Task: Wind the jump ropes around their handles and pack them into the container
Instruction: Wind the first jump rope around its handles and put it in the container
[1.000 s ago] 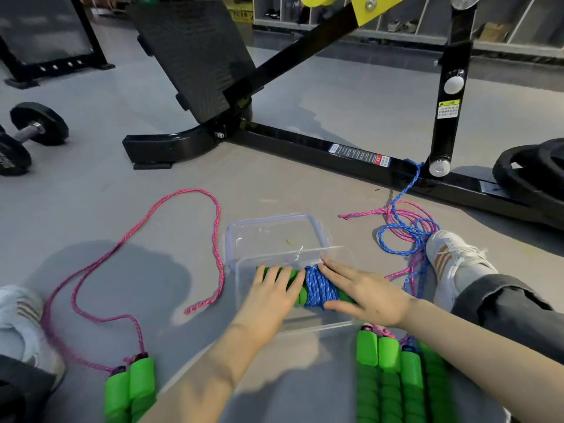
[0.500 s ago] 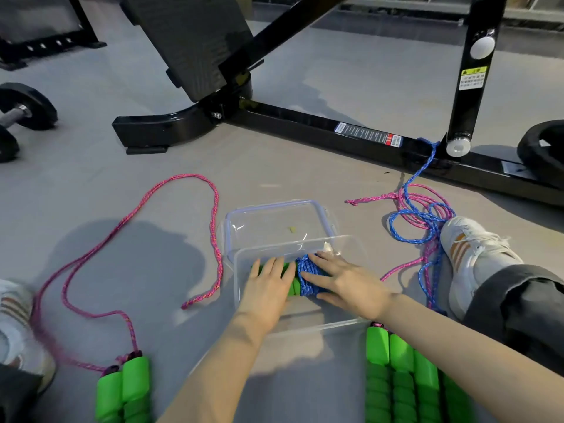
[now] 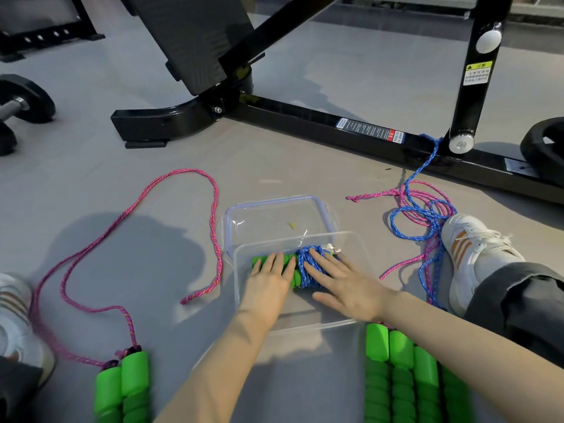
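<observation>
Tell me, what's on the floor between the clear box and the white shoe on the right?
A loose tangle of blue rope and pink rope lies there, between the clear box and the white shoe; the head view shows it.

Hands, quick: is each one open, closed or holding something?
Left hand: open, pressing flat on the green handles.
Right hand: open, pressing flat on the wound blue rope.

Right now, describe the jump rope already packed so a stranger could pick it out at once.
Before the black bench frame sits a clear container. Inside, under the left hand and right hand, lies the wound jump rope. It alone has blue cord coiled round its green handles; the other ropes trail loose.
</observation>
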Tool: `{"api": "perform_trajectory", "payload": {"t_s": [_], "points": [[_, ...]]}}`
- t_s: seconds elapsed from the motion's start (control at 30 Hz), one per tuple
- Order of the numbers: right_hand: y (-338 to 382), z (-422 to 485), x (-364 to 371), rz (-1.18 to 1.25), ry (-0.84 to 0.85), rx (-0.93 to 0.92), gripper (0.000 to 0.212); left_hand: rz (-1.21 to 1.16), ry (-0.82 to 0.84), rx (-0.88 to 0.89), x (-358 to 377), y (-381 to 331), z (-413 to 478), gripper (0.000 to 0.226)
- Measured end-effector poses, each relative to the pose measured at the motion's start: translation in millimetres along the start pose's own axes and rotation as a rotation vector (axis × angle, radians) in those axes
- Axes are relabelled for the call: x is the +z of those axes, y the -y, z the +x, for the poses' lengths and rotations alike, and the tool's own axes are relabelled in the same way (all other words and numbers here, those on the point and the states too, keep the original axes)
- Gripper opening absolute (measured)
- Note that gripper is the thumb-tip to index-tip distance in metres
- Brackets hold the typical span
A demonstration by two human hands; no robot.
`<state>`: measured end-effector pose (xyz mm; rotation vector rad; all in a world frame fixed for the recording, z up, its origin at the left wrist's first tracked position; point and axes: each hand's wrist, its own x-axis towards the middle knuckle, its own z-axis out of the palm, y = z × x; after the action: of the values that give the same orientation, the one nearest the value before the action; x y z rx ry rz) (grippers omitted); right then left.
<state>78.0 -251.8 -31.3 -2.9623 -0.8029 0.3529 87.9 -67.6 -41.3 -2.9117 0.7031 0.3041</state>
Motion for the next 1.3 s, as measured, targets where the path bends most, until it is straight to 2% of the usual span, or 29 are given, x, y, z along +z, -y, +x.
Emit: {"api": "perform_trajectory", "payload": {"t_s": [0.07, 0.13, 0.23, 0.3, 0.37, 0.43, 0.5, 0.53, 0.6, 0.73, 0.8, 0.9, 0.97, 1.1, 1.2, 1.3], "points": [[2.8, -4.7, -1.2, 0.152, 0.231, 0.064, 0.072, -0.026, 0.018, 0.021, 0.6, 1.4, -0.3, 0.079], [6.8, -5.5, -3.2, 0.189, 0.318, 0.130, 0.077, -0.070, 0.030, 0.027, 1.1, 2.3, -2.2, 0.081], [9.6, -2.2, -2.2, 0.168, 0.380, 0.179, 0.081, -0.099, 0.072, 0.011, 2.9, 1.9, -5.6, 0.072], [10.4, -3.6, -1.1, 0.152, 0.360, 0.182, 0.080, -0.118, 0.039, 0.018, -2.3, 2.0, -9.3, 0.066], [11.5, -6.2, -0.9, 0.173, 0.290, 0.180, 0.076, -0.075, -0.191, 0.070, -8.9, 1.2, -8.6, 0.068], [12.9, -6.3, -2.0, 0.177, 0.222, 0.165, 0.082, -0.062, -0.331, 0.052, -21.4, 2.5, -8.8, 0.069], [13.4, -7.5, -0.2, 0.148, 0.176, 0.148, 0.105, -0.054, -0.267, -0.047, -25.4, 10.8, -9.4, 0.074], [14.5, -8.1, -1.8, 0.121, 0.156, 0.141, 0.110, -0.045, -0.176, -0.098, -23.1, 17.0, -8.6, 0.074], [17.2, -9.7, -7.0, 0.052, 0.091, 0.140, 0.105, -0.067, -0.064, -0.155, -20.3, 27.4, -9.6, 0.073], [23.6, -11.7, -16.7, -0.065, -0.029, 0.086, 0.084, -0.114, -0.047, -0.156, -12.9, 29.3, -14.4, 0.068], [30.5, -10.3, -12.3, 0.014, -0.041, 0.027, 0.091, -0.101, -0.046, -0.161, -13.4, 25.7, -17.4, 0.068], [43.6, -5.0, -5.6, 0.173, 0.153, 0.137, 0.095, -0.124, -0.028, -0.165, -17.9, 22.6, -20.9, 0.070], [47.0, 3.0, -4.6, 0.196, 0.219, 0.194, 0.088, -0.134, -0.014, -0.162, -21.3, 21.4, -22.1, 0.071], [48.7, 8.6, -2.4, 0.172, 0.298, 0.219, 0.088, -0.086, -0.011, -0.185, -20.0, 19.1, -23.1, 0.074], [51.4, 6.5, -0.1, 0.153, 0.208, 0.220, 0.095, -0.074, -0.022, -0.189, -19.0, 17.9, -24.5, 0.073], [54.4, -2.0, 3.0, 0.103, 0.028, 0.155, 0.101, -0.079, -0.048, -0.221, -12.0, 17.0, -31.0, 0.067]]}}
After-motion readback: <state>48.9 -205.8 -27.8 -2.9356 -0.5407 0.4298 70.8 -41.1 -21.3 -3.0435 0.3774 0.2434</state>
